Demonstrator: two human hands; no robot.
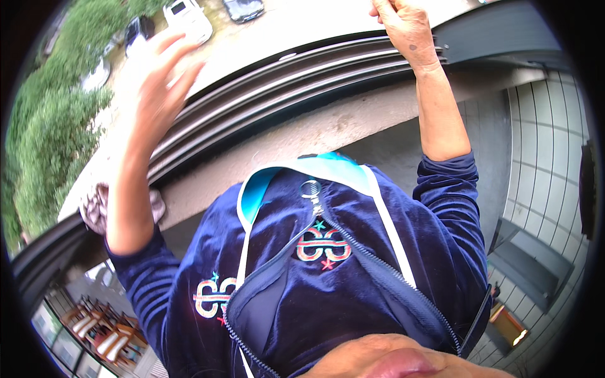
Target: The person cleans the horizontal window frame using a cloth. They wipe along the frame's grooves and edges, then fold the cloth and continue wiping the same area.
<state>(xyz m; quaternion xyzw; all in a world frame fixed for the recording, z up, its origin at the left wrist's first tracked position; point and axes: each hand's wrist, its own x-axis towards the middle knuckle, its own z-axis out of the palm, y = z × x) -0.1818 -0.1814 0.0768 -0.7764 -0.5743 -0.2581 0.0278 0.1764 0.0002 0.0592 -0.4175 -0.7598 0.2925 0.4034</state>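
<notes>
My left hand [163, 80] is raised at the upper left, blurred, with its fingers spread and nothing seen in it. Beyond and below it run the dark metal tracks of a sliding window [283, 87]. At the top edge, my right hand [407, 26] has its fingers curled; the fingertips are partly cut off, and whether they hold anything is hidden. Its wrist is above the right end of the tracks. A bunched, greyish-pink cloth [96, 208] lies on the sill, partly behind my left forearm. The rough window sill [331, 127] crosses in front of my chest.
A blue apron with white straps [321, 166] hangs over my dark blue velvet jacket [321, 293]. Outside are parked cars [189, 21] and green bushes [56, 141]. A tiled wall [534, 137] stands at right. Wooden chairs [101, 330] are at lower left.
</notes>
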